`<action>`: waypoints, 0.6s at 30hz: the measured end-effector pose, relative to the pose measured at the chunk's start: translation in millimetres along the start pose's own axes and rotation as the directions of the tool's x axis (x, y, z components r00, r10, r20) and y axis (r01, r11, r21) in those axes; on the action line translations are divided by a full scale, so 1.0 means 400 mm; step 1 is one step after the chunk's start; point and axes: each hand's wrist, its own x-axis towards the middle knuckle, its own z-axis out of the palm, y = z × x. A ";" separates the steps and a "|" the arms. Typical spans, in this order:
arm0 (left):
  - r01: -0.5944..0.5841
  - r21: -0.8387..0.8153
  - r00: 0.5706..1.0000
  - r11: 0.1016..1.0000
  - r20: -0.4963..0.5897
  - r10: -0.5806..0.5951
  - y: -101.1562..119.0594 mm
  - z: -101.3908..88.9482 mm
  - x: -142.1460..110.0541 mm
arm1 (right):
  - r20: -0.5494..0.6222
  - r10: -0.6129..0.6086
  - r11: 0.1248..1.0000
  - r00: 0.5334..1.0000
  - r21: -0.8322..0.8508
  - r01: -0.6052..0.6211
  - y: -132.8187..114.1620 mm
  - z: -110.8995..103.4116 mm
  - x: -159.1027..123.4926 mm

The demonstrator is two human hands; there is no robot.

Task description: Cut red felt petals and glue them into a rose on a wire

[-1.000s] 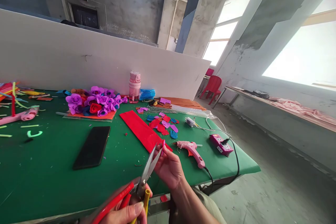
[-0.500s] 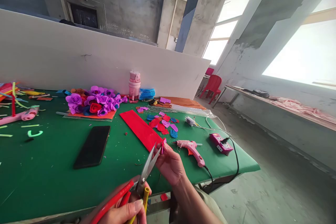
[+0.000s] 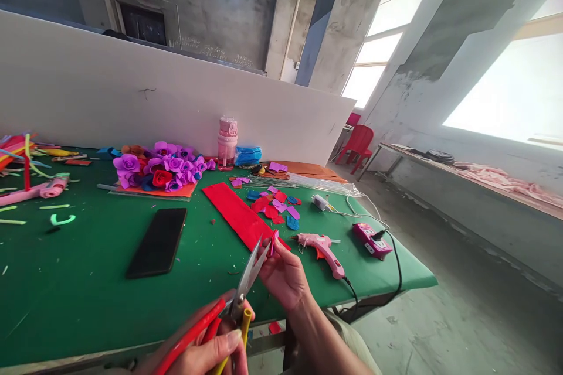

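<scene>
My left hand [image 3: 211, 345] is closed around a pair of scissors [image 3: 247, 281], near the table's front edge. The scissors have silver blades, with red and yellow tube-like parts at the handles. The blades stand slightly apart, their tips beside my right hand [image 3: 285, 275]. Between thumb and fingers, my right hand pinches a small red and pink paper petal [image 3: 274, 242]. Whether the blades touch the petal I cannot tell. Just behind lies a long red paper strip [image 3: 237, 214]. Cut petals [image 3: 279, 206] in red, purple and blue are scattered past it.
A pink glue gun [image 3: 323, 251] lies right of my hands, its cord running off the table edge. Beyond it sits a pink power strip [image 3: 372, 240]. A black phone [image 3: 157, 243] is at left. Paper flowers [image 3: 162, 170] and a pink bottle [image 3: 227, 143] stand at the back.
The view has shifted slightly. Both hands, the scissors and the petal keep nearly the same positions.
</scene>
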 end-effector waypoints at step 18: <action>0.027 -0.003 0.998 1.000 0.059 -0.027 -0.006 -0.013 0.014 | -0.014 0.038 0.998 0.999 0.040 -0.038 -0.001 0.009 -0.007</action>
